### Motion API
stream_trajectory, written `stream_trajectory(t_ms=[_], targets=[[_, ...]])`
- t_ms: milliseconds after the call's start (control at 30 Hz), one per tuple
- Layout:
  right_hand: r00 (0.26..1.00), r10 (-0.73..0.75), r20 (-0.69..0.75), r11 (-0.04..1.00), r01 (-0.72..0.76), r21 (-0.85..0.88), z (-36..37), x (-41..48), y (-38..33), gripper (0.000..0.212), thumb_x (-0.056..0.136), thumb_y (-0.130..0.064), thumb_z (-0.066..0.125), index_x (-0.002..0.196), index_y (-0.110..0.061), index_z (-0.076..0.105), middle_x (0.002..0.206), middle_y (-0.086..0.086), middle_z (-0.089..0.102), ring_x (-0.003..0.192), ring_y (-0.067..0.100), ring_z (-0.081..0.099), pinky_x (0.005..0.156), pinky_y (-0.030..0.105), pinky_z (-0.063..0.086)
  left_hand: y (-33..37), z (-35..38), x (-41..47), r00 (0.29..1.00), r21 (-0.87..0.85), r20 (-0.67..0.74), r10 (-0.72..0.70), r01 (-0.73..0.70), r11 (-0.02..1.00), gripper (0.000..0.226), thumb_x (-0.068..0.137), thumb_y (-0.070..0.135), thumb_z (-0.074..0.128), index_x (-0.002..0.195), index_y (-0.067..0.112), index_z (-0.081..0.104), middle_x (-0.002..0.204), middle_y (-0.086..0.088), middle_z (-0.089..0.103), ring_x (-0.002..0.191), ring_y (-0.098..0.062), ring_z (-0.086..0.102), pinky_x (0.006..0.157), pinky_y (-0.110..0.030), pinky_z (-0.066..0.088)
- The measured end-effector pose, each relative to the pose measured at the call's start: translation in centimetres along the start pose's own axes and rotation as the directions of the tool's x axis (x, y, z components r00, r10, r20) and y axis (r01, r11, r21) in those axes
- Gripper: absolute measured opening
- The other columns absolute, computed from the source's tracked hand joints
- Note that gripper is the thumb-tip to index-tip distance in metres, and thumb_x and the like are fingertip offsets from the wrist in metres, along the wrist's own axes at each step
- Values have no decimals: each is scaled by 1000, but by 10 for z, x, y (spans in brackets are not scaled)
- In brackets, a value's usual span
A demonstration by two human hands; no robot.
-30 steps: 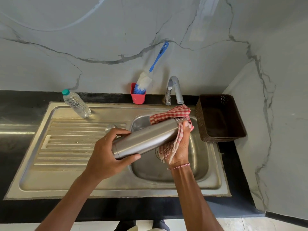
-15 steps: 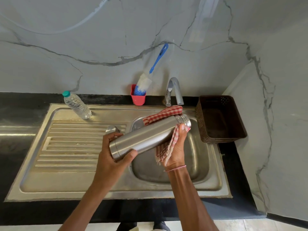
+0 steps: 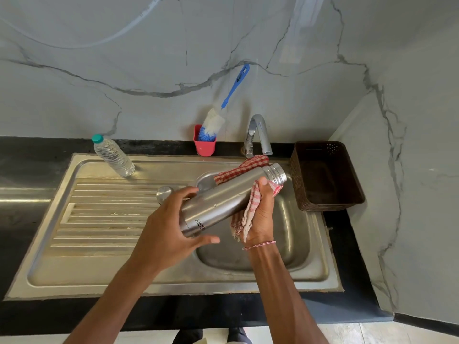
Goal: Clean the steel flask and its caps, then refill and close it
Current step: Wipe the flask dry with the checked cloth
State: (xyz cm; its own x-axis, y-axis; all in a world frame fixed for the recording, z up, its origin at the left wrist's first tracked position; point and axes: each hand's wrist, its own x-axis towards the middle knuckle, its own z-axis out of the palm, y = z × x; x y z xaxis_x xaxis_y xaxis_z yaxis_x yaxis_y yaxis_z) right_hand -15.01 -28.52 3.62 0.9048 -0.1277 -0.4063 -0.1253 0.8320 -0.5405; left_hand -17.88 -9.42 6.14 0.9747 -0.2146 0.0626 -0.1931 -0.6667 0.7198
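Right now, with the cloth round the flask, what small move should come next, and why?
Probably slide the cloth down the flask toward its base. The right hand grips the cloth just below the bare threaded neck, the left hand holds the base, and the body between them lies uncovered.

Dark capital letters "MILTO" on the steel flask [image 3: 223, 202], set near the flask's base end, the word running out of sight at the flask's lower edge, small dark mark on the blue brush handle [image 3: 236, 83] above the flask, too small to read
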Motion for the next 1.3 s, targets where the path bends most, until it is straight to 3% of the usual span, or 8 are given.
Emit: stream_trajectory(t_ms=[167, 267, 433, 533, 667, 867, 1100, 1300], targets=[[999, 21, -46, 1000, -21, 0, -1, -2, 1, 84, 70, -53, 86, 143, -23, 55, 137, 15, 64, 126, 34, 63, 108, 55, 48, 5, 10, 7, 995, 402, -11, 101, -88, 911, 85, 65, 57, 86, 135, 19, 54, 117, -1, 71, 93, -21, 72, 77, -40, 63], [999, 46, 16, 999, -46, 7, 0, -12, -8, 51, 91, -52, 59, 129, -17, 64, 112, 14, 73, 105, 30, 71, 92, 47, 59, 19, -4, 16, 958, 45, 243, -153, 147, 988, 63, 61, 48, 90, 113, 24, 67, 93, 9, 74, 76, -8, 69, 63, -25, 56], [993, 53, 104, 997, -47, -56, 2, -18, -9, 67, 60, -64, 84, 112, -23, 73, 95, 10, 76, 88, 26, 75, 72, 41, 62, 23, -5, 7, 743, -508, 617, -259, 627, 590, 73, 61, 35, 88, 124, 7, 63, 101, -15, 78, 77, -34, 75, 52, -28, 50], [997, 6, 77, 998, -1, -63, 6, -14, -12, 79, 61, -64, 84, 124, -21, 65, 104, 11, 75, 98, 28, 74, 83, 46, 61, 25, 0, 0, 910, -445, 317, -266, 391, 806, 85, 58, 54, 89, 130, 24, 56, 118, 0, 72, 93, -13, 75, 64, -28, 59], [1000, -7, 2, 999, 7, -38, 8, -5, -9, 94, 58, -60, 89, 138, -20, 60, 128, 16, 66, 124, 36, 62, 108, 57, 47, 19, 12, -4, 999, 183, 29, 40, -45, 982, 105, 61, 68, 87, 145, 28, 37, 138, 2, 60, 111, -12, 64, 90, -34, 59], [998, -28, -59, 999, 27, -21, 13, -14, -4, 62, 86, -48, 67, 134, -10, 59, 104, 13, 70, 100, 31, 69, 91, 48, 58, 20, -1, 16, 960, -75, 233, -157, 179, 981, 77, 58, 33, 98, 116, 30, 48, 106, 11, 66, 85, -4, 68, 65, -19, 54], [995, 83, 56, 993, -78, -92, 16, -19, 0, 72, 62, -62, 83, 118, -20, 67, 100, 14, 72, 93, 31, 70, 81, 46, 59, 10, 8, 3, 810, -713, 551, -201, 582, 391, 85, 59, 37, 87, 133, 9, 57, 103, -28, 72, 65, -34, 65, 45, -27, 47], [999, -14, -46, 1000, 15, 26, 21, -13, 0, 79, 79, -46, 79, 143, -9, 51, 114, 19, 66, 103, 35, 70, 82, 46, 59, 12, 23, -10, 999, -249, -33, -12, 3, 968, 88, 77, 67, 73, 145, 32, 29, 132, 8, 54, 115, 3, 62, 81, -14, 57]])
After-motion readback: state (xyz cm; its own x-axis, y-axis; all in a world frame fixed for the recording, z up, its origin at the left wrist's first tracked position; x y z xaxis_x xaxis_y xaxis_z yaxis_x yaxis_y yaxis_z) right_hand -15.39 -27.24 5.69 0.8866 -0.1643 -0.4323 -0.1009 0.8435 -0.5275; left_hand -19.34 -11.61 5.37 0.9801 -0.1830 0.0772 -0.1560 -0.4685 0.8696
